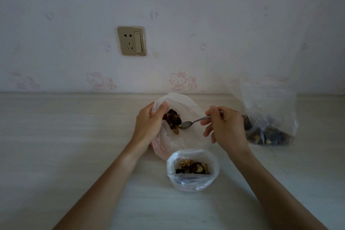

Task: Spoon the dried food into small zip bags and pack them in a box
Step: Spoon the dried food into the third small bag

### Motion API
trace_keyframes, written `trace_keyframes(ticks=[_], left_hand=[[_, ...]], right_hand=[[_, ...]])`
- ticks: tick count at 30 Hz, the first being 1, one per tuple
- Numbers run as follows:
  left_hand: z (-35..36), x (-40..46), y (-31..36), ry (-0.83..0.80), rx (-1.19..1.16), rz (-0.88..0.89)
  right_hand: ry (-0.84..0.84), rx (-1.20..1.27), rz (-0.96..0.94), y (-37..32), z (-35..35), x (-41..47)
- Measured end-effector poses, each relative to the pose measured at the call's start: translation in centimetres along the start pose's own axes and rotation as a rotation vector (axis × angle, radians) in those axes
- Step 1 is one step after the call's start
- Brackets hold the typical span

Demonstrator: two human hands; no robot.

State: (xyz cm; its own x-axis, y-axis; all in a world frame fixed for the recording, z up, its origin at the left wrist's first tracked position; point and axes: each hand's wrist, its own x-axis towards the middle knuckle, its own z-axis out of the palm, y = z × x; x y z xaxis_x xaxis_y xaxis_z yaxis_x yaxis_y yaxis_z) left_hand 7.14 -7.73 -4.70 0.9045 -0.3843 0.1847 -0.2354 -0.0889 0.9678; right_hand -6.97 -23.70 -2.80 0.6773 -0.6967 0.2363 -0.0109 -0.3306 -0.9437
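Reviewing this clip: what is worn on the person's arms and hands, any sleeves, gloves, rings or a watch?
Nothing shows. Both forearms are bare up to the bottom edge of the picture, with no sleeve in view. The left hand and right hand wear no gloves, and no ring, watch or bracelet is visible.

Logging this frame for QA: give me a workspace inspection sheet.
Surface: pale wood-grain table, against the wall.
Job's things: white plastic bag with dried food; metal spoon at the food; small zip bag open, part filled; clear bag of dried food at right. No box seen.
Clutter: nothing seen.
Hands: left hand grips the white bag's rim; right hand holds the spoon.
Cables: nothing seen.
Surroundings: cartoon wallpaper, wall socket.
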Motion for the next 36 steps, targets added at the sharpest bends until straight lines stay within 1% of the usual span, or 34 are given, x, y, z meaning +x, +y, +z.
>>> trace_keyframes(ticks=[5,9,13,17,25,31,36], left_hand=[[0.1,-0.2,0.5,-0.090,-0.078,0.020],[0.1,-0.4,0.9,-0.110,-0.082,0.065],[0.1,-0.3,0.7,-0.101,-0.084,0.054],[0.0,-0.1,0.4,-0.082,-0.100,0.021],[0.1,-0.4,0.5,-0.084,-0.058,-0.006],[-0.7,-0.6,1.8,-0.080,-0.072,-0.019],[-1.8,-1.3,3.5,-0.068,-0.077,0.018]], right_hand=[[-0.111,0.184,0.177,0.1,0.3,0.2],[-0.213,0.204,0.182,0.1,0.4,-0.1],[-0.274,0.212,0.207,0.0,0.5,-0.2],[-0.253,0.252,0.231,0.0,0.2,-0.1],[-0.193,0.278,0.303,0.1,-0.2,0.0],[-0.154,0.340,0.289,-0.4,-0.7,-0.2],[-0.159,0.419,0.248,-1.0,-1.6,-0.4]])
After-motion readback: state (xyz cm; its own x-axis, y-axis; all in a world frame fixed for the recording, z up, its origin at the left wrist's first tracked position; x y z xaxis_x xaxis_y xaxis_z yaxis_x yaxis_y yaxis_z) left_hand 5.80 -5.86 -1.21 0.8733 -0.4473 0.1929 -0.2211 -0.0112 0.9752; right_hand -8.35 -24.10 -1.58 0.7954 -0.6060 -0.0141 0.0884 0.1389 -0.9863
